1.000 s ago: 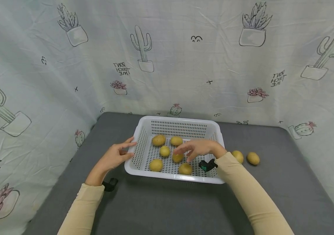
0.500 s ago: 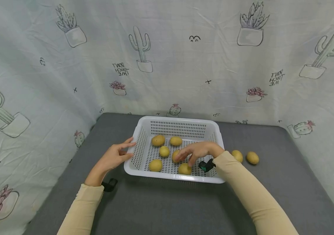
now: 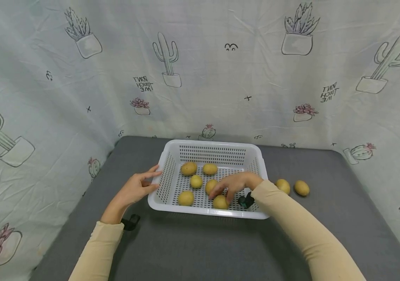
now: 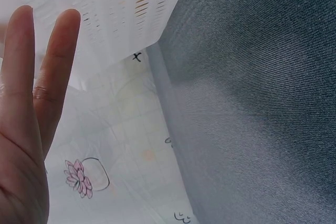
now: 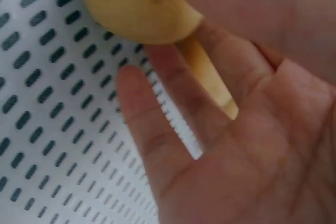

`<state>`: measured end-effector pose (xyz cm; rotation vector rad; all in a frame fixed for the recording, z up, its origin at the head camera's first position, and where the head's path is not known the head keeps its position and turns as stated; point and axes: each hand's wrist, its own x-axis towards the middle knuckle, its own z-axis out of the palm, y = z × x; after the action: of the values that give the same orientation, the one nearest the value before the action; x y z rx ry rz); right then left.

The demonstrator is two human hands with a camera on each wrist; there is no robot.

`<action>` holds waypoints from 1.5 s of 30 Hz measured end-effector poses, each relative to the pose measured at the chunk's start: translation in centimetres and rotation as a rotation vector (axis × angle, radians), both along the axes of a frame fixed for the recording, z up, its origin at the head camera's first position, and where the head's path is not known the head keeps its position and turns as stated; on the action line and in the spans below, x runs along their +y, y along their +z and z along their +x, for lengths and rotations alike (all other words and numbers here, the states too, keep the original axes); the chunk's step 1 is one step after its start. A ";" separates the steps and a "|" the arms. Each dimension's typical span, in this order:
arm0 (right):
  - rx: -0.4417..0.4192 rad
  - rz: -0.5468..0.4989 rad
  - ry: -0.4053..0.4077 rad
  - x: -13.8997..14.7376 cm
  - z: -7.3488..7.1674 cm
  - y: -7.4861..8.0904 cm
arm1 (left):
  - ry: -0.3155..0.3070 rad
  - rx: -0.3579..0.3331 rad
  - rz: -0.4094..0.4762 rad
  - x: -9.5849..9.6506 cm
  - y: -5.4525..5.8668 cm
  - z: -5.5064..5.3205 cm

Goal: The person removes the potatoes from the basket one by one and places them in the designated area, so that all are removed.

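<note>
A white perforated plastic basket (image 3: 207,211) holds several yellow potatoes, among them a potato (image 3: 189,168) at the back left and a potato (image 3: 186,198) at the front left. My right hand (image 3: 234,183) reaches down into it, fingers and thumb on either side of the front-right potato (image 3: 220,202). That same potato (image 5: 136,9) shows between thumb and fingers in the right wrist view, partly covered by the thumb. Another potato (image 3: 211,186) lies just beyond the fingertips. My left hand (image 3: 136,190) touches the basket's left rim with spread, fairly straight fingers (image 4: 59,56).
To the right of the basket, a potato (image 3: 283,186), partly behind my right sleeve, and another potato (image 3: 302,188) lie on the grey table (image 3: 200,249). A cactus-print curtain (image 3: 200,78) hangs behind and beside the table.
My right hand has lowered and drawn nearer, from above the middle potatoes to the front-right one, its fingers closing around it. My left hand stays at the rim.
</note>
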<state>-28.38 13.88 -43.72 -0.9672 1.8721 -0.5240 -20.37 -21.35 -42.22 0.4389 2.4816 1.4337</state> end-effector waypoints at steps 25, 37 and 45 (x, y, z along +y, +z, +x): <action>0.034 0.008 -0.096 -0.6 0.2 -0.3 | -0.005 0.011 0.021 -0.1 -0.3 -0.2; -0.006 -0.190 -0.122 0.1 -0.1 0.3 | -0.009 0.021 0.014 -0.1 -0.3 -0.1; 0.025 -0.240 -0.151 0.4 0.0 1.2 | -0.006 0.007 0.020 -0.1 -0.3 -0.1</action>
<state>-28.36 14.33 -42.52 -0.9944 1.9446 -0.8457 -20.43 -21.41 -42.51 0.4558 2.4705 1.4585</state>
